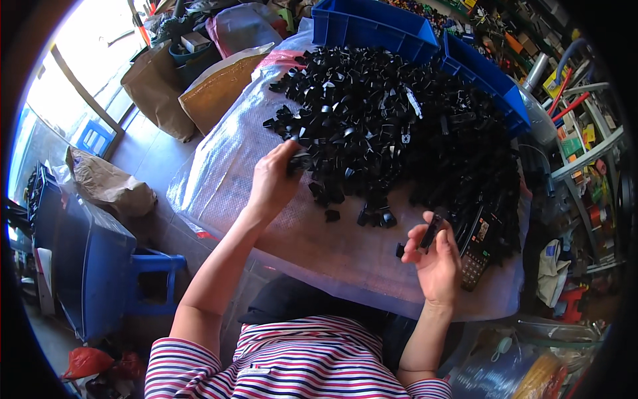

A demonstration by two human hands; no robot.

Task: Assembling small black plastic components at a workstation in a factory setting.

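Observation:
A heap of small black plastic parts [379,110] spreads over a white woven sheet [226,153] on the table before me. At its left edge my left hand [271,179] is closed, fingertips on a dark, curved plastic part [300,160] mostly covered by the fingers. Palm up near the front right, my right hand [438,266] pinches a narrow black plastic piece [432,230] between thumb and fingers. Beside that hand lies a black handheld device with a keypad [477,253]. One small black part [400,250] rests just left of the right fingers.
Two blue bins, one at the back [372,30] and one at the back right [488,76], border the heap. A blue stool [156,272] and a large blue tub [86,266] stand at left. Paper sacks [159,86] sit beyond the table; a metal rack [588,163] is at right.

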